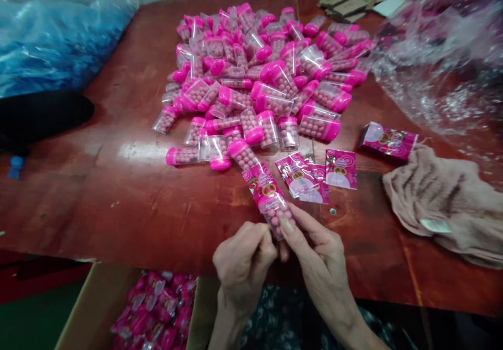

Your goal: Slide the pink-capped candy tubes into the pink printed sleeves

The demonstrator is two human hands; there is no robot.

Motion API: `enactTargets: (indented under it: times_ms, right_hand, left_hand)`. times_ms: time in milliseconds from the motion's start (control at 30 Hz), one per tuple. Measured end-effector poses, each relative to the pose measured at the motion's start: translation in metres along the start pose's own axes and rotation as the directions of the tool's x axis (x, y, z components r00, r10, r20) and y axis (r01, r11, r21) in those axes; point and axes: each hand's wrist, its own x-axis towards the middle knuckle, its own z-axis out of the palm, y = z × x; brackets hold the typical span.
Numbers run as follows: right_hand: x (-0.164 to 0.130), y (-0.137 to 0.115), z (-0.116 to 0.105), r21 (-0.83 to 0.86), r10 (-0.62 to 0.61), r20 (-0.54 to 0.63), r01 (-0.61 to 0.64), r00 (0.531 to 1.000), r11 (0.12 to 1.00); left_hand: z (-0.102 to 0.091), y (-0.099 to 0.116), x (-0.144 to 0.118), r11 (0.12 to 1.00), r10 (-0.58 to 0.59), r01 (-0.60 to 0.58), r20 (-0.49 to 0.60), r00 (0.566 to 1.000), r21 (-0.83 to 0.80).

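My right hand grips the lower end of a clear plastic candy jar between thumb and fingers. Pink candy balls fill it, its pink cap points away from me, and a printed magenta sleeve wraps its middle. My left hand is curled closed against the jar's lower left side; what its fingertips pinch, if anything, is hidden. Just beyond, loose printed sleeves lie flat on the table, with one more sleeve to their right. A big heap of unsleeved candy jars spreads behind them.
On the right lie a stack of sleeves, a beige cloth and crumpled clear plastic. A blue-filled bag and a black object are at left. Below the table edge, a cardboard box holds sleeved jars.
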Motion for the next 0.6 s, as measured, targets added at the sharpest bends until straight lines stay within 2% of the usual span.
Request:
enactTargets:
  times_ms: [67,133,200,267,367,467,600]
  right_hand:
    - [0.000,0.002,0.001,0.020,0.025,0.037,-0.026,0.999,0.999]
    - [0.000,0.005,0.002,0.042,0.044,0.053,-0.046,0.998,0.998]
    - [0.000,0.007,0.004,0.046,0.044,0.053,-0.046,0.998,0.998]
    - [0.000,0.008,0.004,0.031,0.038,0.065,-0.040,0.997,0.999]
    - [0.000,0.008,0.005,0.006,0.029,0.073,-0.029,0.997,1.000]
    - [-0.001,0.008,0.006,-0.033,0.012,0.047,-0.011,0.999,0.999]
    - [-0.003,0.008,0.005,-0.052,0.003,0.041,-0.001,0.999,0.999]
  left_hand:
    - [-0.001,-0.001,0.001,0.982,-0.161,0.144,-0.136,0.978,-0.123]
    - [-0.003,-0.006,0.003,0.918,-0.305,0.243,-0.164,0.938,-0.314]
    - [-0.003,-0.012,0.004,0.822,-0.374,0.286,-0.087,0.923,-0.493]
    - [-0.002,-0.017,0.006,0.736,-0.436,0.346,-0.016,0.900,-0.582]
    - [0.000,-0.017,0.007,0.644,-0.547,0.438,0.023,0.837,-0.627]
    - [-0.001,-0.010,0.008,0.576,-0.561,0.455,0.076,0.824,-0.679]
    - [-0.004,-0.005,0.009,0.457,-0.606,0.482,0.135,0.784,-0.748]
